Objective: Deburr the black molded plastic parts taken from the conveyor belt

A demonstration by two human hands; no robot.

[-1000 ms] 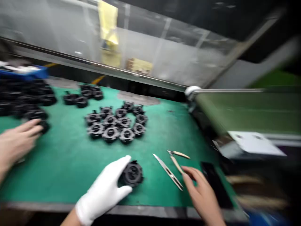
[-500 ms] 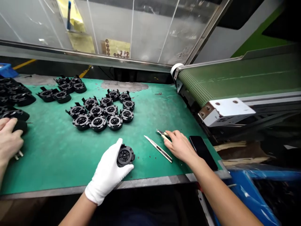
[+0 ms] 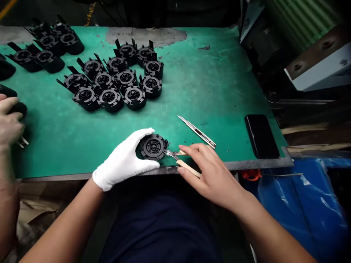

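My left hand (image 3: 123, 157), in a white glove, curls round the left side of a round black plastic part (image 3: 153, 147) near the table's front edge. Thumb and fingers grip its rim. In my bare right hand (image 3: 211, 170) is a pair of cutting pliers (image 3: 189, 167) with cream handles, held with the handles spread. The pliers' jaws meet the right rim of the part; whether they bite on it I cannot make out. Just beyond my right hand lies a craft knife (image 3: 197, 131).
Several similar black parts (image 3: 109, 98) stand grouped on the green table (image 3: 208, 95), with more at far left. A black phone (image 3: 261, 136) lies at right. A co-worker's hand (image 3: 9, 124) is at the left edge. A conveyor (image 3: 304, 22) juts in at upper right.
My right hand has picked up the pliers from beside the knife and brought them left to the black part. The view has tilted down. My left hand still holds the part.
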